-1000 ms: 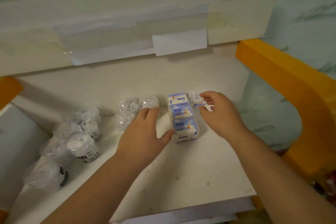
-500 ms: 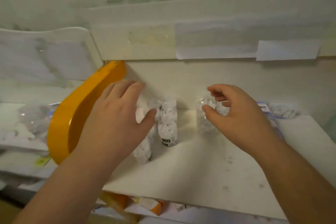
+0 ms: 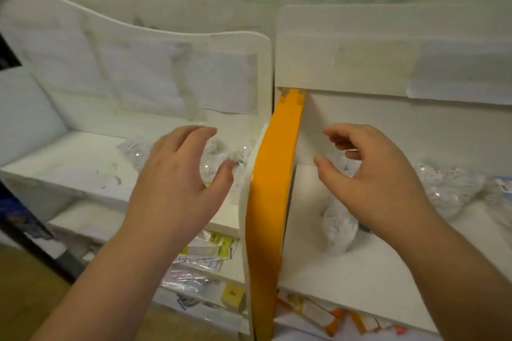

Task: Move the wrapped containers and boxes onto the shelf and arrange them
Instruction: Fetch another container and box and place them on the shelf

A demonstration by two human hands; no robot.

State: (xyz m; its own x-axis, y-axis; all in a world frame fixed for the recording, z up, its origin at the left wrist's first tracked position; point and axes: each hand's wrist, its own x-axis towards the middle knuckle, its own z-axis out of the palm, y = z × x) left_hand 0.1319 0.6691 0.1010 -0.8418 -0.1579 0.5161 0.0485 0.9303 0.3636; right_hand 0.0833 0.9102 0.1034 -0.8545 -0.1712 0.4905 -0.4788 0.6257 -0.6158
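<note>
Wrapped containers [image 3: 221,163] in clear crinkled plastic lie bunched on the left shelf [image 3: 69,158], a white unit with a curved back panel, close against the orange divider [image 3: 273,196]. A person's left hand [image 3: 180,183] hovers just in front of and above that bunch, palm down, its fingers [image 3: 194,133] relaxed and slightly spread, the thumb reaching toward the plastic; whether it touches the wrap cannot be told. Below this shelf, packets with yellow labels [image 3: 207,252] sit on a lower tier. The orange divider runs upright between the two white units, from the back wall down to the front edge. On its far side, the right hand [image 3: 374,183] is held over the right shelf [image 3: 346,285], fingers loosely curled with thumb and forefinger apart, holding nothing. More wrapped containers [image 3: 339,230] lie beneath and behind that hand, one standing near the palm's lower edge, and a further cluster of wrapped containers [image 3: 448,188] spreads toward the right. At the far right edge, a blue-and-white box [image 3: 504,187] is partly in view on the same shelf.
</note>
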